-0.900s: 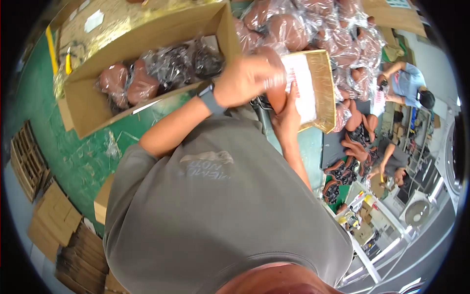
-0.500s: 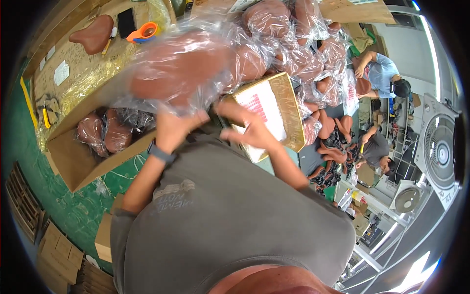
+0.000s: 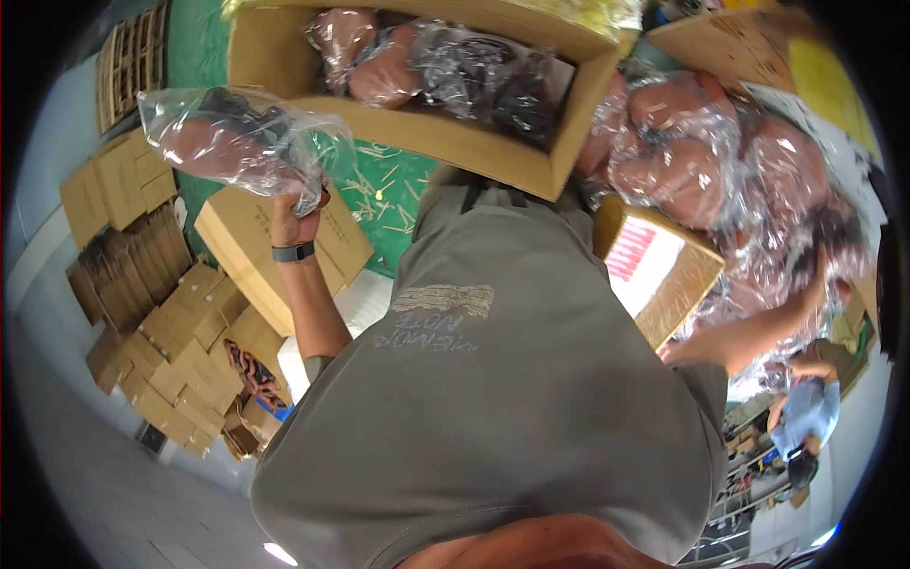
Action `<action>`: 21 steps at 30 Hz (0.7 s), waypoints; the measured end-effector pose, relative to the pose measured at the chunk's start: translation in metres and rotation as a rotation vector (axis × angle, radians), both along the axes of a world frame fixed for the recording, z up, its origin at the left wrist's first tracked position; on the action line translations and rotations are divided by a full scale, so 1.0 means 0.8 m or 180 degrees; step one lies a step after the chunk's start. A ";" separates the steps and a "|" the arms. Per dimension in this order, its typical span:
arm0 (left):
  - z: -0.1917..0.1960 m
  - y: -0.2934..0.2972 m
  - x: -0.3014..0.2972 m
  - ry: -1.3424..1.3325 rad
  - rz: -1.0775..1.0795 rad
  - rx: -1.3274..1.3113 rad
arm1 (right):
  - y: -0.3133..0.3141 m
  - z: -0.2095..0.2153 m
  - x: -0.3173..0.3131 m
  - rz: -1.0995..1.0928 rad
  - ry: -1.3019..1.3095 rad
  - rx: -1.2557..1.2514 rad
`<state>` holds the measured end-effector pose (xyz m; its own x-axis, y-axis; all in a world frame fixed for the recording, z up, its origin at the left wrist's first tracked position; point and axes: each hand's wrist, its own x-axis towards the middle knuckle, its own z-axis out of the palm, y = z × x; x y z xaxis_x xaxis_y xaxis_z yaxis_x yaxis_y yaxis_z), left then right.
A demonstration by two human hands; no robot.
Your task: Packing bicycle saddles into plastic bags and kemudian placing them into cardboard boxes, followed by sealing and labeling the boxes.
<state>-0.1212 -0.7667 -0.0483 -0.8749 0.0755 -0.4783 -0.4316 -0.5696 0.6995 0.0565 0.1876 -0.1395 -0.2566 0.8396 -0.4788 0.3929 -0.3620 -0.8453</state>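
Held up at the left, a brown bicycle saddle (image 3: 213, 150) in a clear plastic bag hangs from my left hand (image 3: 300, 220), whose fingers are closed round the gathered end of the bag. Dark parts of its underside show through the film. My right hand (image 3: 834, 237) reaches out to the far right, over a heap of bagged brown saddles (image 3: 682, 180); blur smears its fingers, so its grip cannot be made out. In front of me an open carton (image 3: 417, 133) has several bagged saddles (image 3: 387, 76) lying along its inside.
A smaller carton (image 3: 697, 284) with a white and red label stands by my right side. A closed carton (image 3: 227, 228) is under my left arm, with stacked cartons (image 3: 180, 370) and a wooden pallet (image 3: 133, 66) beyond. A co-worker in blue (image 3: 806, 412) is at the right.
My view has turned left. The bagged saddle has swung from above the carton to my left, held in the left hand alone. My right hand has moved away to the heap.
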 end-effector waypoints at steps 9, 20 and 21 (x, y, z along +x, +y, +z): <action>-0.211 0.086 -0.220 -0.0474 -0.2796 -0.1167 | -0.377 0.022 0.090 0.2134 0.1895 -0.1660; -0.637 0.166 -0.254 -0.1380 -0.1974 -0.2242 | -0.641 -0.343 -0.460 0.7444 -0.0691 0.3376; -0.673 0.202 -0.239 -0.1443 -0.2007 -0.1707 | -0.616 -0.386 -0.439 0.7220 -0.0555 0.3429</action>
